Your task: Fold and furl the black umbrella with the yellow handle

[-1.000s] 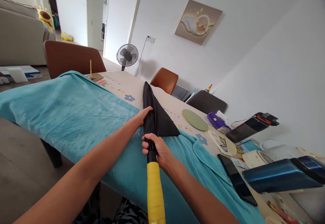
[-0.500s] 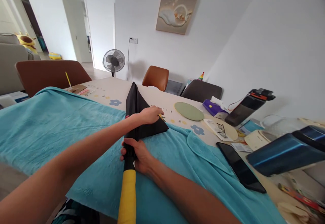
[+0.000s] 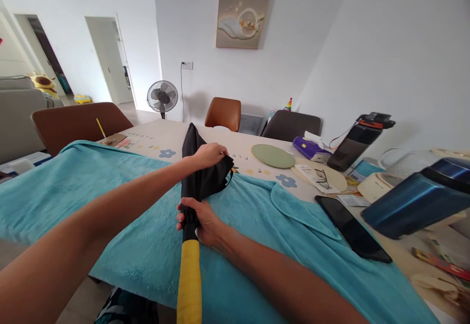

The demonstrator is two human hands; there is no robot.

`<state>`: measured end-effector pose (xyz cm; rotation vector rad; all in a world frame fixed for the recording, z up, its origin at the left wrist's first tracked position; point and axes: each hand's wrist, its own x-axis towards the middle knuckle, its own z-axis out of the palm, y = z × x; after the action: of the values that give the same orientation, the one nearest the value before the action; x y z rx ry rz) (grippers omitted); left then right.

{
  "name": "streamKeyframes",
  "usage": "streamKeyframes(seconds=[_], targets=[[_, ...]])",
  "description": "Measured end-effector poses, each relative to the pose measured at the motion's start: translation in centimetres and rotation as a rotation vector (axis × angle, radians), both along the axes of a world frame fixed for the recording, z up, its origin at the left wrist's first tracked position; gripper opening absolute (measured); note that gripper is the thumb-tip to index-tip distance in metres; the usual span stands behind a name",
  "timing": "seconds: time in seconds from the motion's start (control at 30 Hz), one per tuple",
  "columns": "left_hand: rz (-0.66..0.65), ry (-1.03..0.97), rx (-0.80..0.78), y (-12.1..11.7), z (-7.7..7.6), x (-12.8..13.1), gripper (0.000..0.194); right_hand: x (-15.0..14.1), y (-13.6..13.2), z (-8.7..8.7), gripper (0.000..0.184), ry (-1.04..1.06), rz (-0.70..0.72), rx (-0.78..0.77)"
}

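A black umbrella (image 3: 191,177) with a yellow-wrapped handle (image 3: 189,280) lies lengthwise in front of me, its tip pointing away. My right hand (image 3: 200,219) is wrapped round the black part just above the handle. My left hand (image 3: 212,155) reaches across the canopy, fingers closed on a loose fold of black cloth on the right side. A thin dark strap loop hangs at that fold's edge. Beneath the umbrella, a turquoise blanket (image 3: 147,216) is spread over the table (image 3: 238,143).
On the right are a phone (image 3: 352,228), a blue tumbler (image 3: 414,199), a dark bottle (image 3: 356,143), glasses (image 3: 322,179) and a purple tissue pack (image 3: 310,147). A green round mat (image 3: 272,155) lies farther back. Chairs and a fan (image 3: 162,97) stand beyond.
My left hand has drawn the flat canopy flap upward and inward, so it is now bunched and smaller, with the strap loop showing. My right hand keeps its grip. The view has shifted slightly.
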<state>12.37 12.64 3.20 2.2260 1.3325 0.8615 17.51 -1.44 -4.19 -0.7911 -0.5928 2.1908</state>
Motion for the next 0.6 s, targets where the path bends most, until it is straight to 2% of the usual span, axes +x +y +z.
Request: streamKeyframes(seconds=[0.2, 0.3, 0.4, 0.5, 0.6], targets=[[0.206, 0.085, 0.295, -2.1, 3.8, -5.0, 0.024, 0.1, -0.1, 0.1, 0.011, 0.003, 0.006, 0.032], [0.251, -0.031, 0.307, -3.1, 4.7, -7.5, 0.023, 0.2, -0.1, 0.0, 0.015, 0.004, 0.013, 0.045], [0.167, -0.264, 0.127, -3.8, 4.1, -9.8, 0.021, 0.1, -0.1, -0.1, 0.015, -0.002, 0.024, 0.028], [0.091, -0.430, 0.010, -4.3, 2.5, -11.9, 0.015, 0.0, 0.0, -0.1, 0.016, -0.024, 0.023, 0.023], [0.047, -0.345, 0.034, -4.4, 0.9, -13.6, 0.019, 0.1, 0.0, 0.1, 0.017, -0.037, 0.023, 0.010]])
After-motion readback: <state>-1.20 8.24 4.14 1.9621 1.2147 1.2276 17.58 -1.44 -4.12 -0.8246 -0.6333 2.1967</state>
